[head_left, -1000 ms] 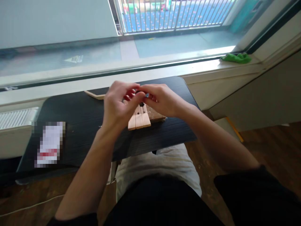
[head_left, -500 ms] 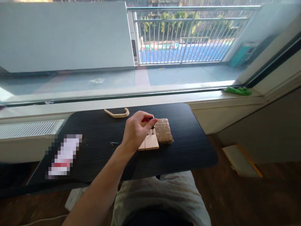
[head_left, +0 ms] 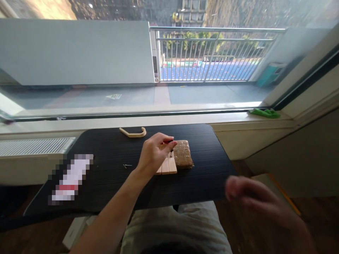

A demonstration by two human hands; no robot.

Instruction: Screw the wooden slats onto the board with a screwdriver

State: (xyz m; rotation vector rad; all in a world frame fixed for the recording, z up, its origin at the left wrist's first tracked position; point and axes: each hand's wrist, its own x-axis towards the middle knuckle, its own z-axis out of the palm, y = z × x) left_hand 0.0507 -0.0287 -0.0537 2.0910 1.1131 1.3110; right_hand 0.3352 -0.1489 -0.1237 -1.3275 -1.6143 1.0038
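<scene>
My left hand (head_left: 156,152) is closed, thumb against fingertips, on a small black-and-red screwdriver (head_left: 171,142), mostly hidden by the fingers. Its dark lower end points down at the pale wooden slats (head_left: 165,167), which lie side by side beneath the hand. A dark screw-like piece stands on the slats just under it. Touching or very near their right side is a brown, rough-textured block (head_left: 183,154). My right hand (head_left: 251,194), smeared by motion, is off the table's right edge, away from these things; its fingers are not clear.
On the black table (head_left: 206,176) lie a few small screws (head_left: 127,165), a bent wooden hook (head_left: 134,133) at the back and a blurred-out white and red packet (head_left: 72,178) at left. A green cloth (head_left: 265,113) rests on the window sill. A radiator (head_left: 34,150) stands at left.
My right hand has come into view at the lower right. My left hand keeps its grip over the slats. The whole view has tilted upward slightly.
</scene>
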